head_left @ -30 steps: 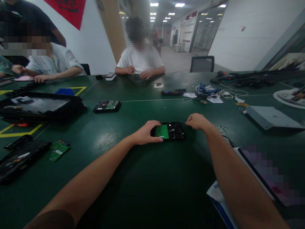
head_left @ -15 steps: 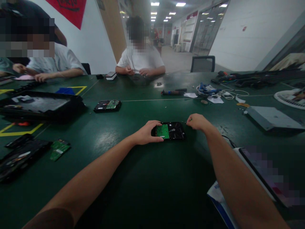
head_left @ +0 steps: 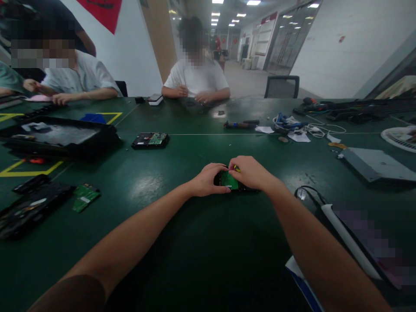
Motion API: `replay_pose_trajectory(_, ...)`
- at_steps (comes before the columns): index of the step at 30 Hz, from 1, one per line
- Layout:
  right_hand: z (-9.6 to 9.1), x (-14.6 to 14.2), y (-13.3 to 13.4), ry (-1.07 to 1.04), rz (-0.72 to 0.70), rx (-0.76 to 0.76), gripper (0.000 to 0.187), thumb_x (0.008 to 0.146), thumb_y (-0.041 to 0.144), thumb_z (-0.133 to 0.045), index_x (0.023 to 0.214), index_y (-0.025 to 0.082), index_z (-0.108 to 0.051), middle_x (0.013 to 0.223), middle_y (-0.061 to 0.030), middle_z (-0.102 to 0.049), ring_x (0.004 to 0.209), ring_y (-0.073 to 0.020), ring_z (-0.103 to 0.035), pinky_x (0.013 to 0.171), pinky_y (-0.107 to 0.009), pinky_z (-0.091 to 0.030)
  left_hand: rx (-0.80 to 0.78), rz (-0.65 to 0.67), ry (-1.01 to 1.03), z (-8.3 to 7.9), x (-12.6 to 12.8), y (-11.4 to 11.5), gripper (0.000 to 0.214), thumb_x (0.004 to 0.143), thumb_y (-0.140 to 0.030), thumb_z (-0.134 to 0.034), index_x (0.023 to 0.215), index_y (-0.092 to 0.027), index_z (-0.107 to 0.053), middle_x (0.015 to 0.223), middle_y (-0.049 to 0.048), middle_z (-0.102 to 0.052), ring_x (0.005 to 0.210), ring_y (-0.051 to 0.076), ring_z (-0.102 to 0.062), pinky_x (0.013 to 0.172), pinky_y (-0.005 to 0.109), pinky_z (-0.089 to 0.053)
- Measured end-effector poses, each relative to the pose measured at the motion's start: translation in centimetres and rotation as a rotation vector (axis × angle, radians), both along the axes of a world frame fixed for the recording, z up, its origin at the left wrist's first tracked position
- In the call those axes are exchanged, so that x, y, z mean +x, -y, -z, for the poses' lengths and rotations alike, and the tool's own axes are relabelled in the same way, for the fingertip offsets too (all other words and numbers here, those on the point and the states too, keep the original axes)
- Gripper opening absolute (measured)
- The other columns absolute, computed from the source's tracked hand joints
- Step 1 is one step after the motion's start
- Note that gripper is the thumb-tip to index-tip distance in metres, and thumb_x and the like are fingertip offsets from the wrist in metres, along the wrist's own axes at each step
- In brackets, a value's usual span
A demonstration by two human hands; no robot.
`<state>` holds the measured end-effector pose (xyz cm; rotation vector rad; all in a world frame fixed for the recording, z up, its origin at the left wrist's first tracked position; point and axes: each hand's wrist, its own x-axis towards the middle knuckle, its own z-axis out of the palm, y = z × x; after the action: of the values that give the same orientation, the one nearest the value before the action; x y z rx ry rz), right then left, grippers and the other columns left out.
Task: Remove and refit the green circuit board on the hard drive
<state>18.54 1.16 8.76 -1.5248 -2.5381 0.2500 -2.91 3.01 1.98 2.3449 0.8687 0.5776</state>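
Note:
In the middle of the table a black hard drive with a green circuit board (head_left: 228,182) lies flat, board side up. My left hand (head_left: 209,180) is closed round its left end, thumb at the near edge and fingers at the far edge. Directly over the board is my right hand (head_left: 248,171), its fingers pinched on a small yellow-and-black tool (head_left: 237,168). Most of that tool is hidden by the fingers, so its tip does not show. The right hand covers much of the drive's right part.
Another hard drive (head_left: 150,140) lies farther left. A black tray (head_left: 65,147), dark drive parts and a loose green board (head_left: 86,197) are on the left. At right are a grey metal box (head_left: 378,164), cables (head_left: 316,128) and a screen device (head_left: 367,242). Co-workers sit opposite.
My right hand has moved left from beside the drive to above its circuit board, with the small tool in its fingers. My left hand keeps its hold on the drive.

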Motion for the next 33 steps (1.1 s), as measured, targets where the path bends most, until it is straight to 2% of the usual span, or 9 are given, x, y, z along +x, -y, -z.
replay_pose_trajectory(4, 0.9, -0.8, 0.0, 0.072, 0.023, 0.028, 0.017, 0.097, 0.024, -0.060, 0.099, 0.018, -0.076, 0.104, -0.0126, -0.073, 0.096, -0.0263, -0.068, 0.084, -0.036, -0.049, 0.012, 0.014, 0.008, 0.1, 0.0, -0.1, 0.075, 0.077, -0.059, -0.082, 0.139, -0.023, -0.059, 0.147, 0.0134, -0.060, 0.139, 0.037, -0.052, 0.118, 0.057, -0.039)
replay_pose_trajectory(15, 2.3, -1.0, -0.3, 0.110, 0.036, 0.051, 0.019, 0.099, 0.024, -0.057, 0.100, 0.017, -0.075, 0.105, -0.0136, -0.072, 0.094, -0.0261, -0.068, 0.082, -0.035, -0.050, 0.031, 0.024, 0.017, 0.3, -0.1, -0.3, 0.077, 0.078, -0.061, -0.081, 0.139, -0.021, -0.059, 0.144, 0.0148, -0.062, 0.135, 0.037, -0.055, 0.115, 0.055, -0.041)
replay_pose_trajectory(19, 2.4, -1.0, -0.2, 0.109, 0.029, 0.045, 0.021, 0.099, 0.023, -0.055, 0.102, 0.017, -0.075, 0.106, -0.0134, -0.072, 0.094, -0.0255, -0.068, 0.082, -0.035, -0.050, 0.036, 0.023, 0.011, 0.1, -0.1, -0.2, 0.077, 0.079, -0.061, -0.080, 0.139, -0.019, -0.058, 0.143, 0.0157, -0.062, 0.134, 0.037, -0.055, 0.114, 0.054, -0.042)
replay_pose_trajectory(25, 2.1, -0.5, -0.4, 0.062, 0.019, 0.026, 0.018, 0.097, 0.026, -0.059, 0.100, 0.019, -0.076, 0.102, -0.0102, -0.073, 0.092, -0.0233, -0.067, 0.083, -0.034, -0.049, -0.002, 0.015, -0.001, -0.2, -0.1, -0.1, 0.077, 0.078, -0.061, -0.081, 0.140, -0.022, -0.058, 0.144, 0.0137, -0.061, 0.136, 0.037, -0.054, 0.115, 0.055, -0.042)
replay_pose_trajectory(28, 1.6, 0.3, -0.6, 0.071, 0.067, 0.082, 0.018, 0.095, 0.022, -0.059, 0.098, 0.019, -0.076, 0.103, -0.0113, -0.074, 0.093, -0.0246, -0.068, 0.082, -0.034, -0.049, -0.011, 0.006, -0.005, -0.3, -0.1, 0.0, 0.078, 0.078, -0.060, -0.081, 0.141, -0.020, -0.057, 0.145, 0.0151, -0.059, 0.136, 0.038, -0.053, 0.114, 0.055, -0.043)
replay_pose_trajectory(33, 1.6, 1.5, -1.3, 0.098, 0.109, 0.074, 0.016, 0.093, 0.023, -0.061, 0.097, 0.019, -0.076, 0.102, -0.0116, -0.076, 0.095, -0.0263, -0.069, 0.083, -0.035, -0.049, -0.023, 0.012, -0.020, -0.3, 0.0, 0.1, 0.079, 0.078, -0.061, -0.079, 0.141, -0.020, -0.056, 0.146, 0.0153, -0.058, 0.134, 0.036, -0.054, 0.113, 0.053, -0.045)
